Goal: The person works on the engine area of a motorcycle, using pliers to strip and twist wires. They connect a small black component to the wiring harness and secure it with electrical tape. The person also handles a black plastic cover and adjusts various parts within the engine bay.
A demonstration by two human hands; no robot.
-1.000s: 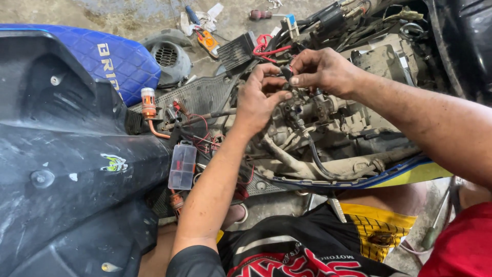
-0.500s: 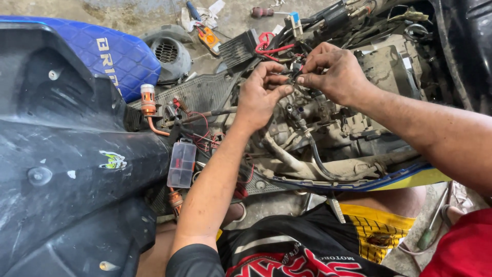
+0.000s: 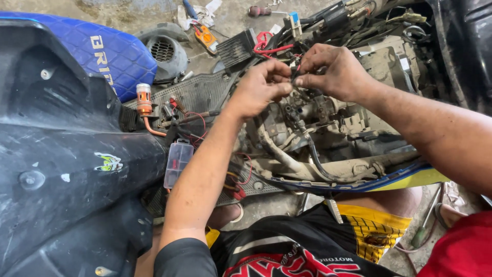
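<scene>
head view looks down on a scooter with its covers off, so the dirty engine (image 3: 328, 128) and lots of wires show. the left hand (image 3: 261, 87) and the right hand (image 3: 333, 72) meet just above the engine, fingertips almost touching. both hands are curled, and each pinches the same thin wire (image 3: 296, 76) between thumb and fingers. the wire is dark with a bit of red, and it is too small to tell more about it. it sits right between the two hands, over the top of the engine. a thick black hose (image 3: 315, 159) bends down from the engine below the hands. red wires (image 3: 266, 46) loop just behind the left hand, near a black finned box (image 3: 237, 48). under the left arm lies a small clear plastic box (image 3: 177, 164) on the black footboard (image 3: 200, 92). near it stands a little orange and silver part (image 3: 144, 100) with an orange tube. on the left is a big black body panel (image 3: 56, 169) with a small sticker, and behind it a blue seat (image 3: 102, 51). on the gray floor far back lie an orange tool (image 3: 206, 37) and a screwdriver (image 3: 260, 10). another screwdriver with a green handle (image 3: 425, 228) lies on the floor at the lower right, beside the person's yellow and black shorts (image 3: 376, 231).
</scene>
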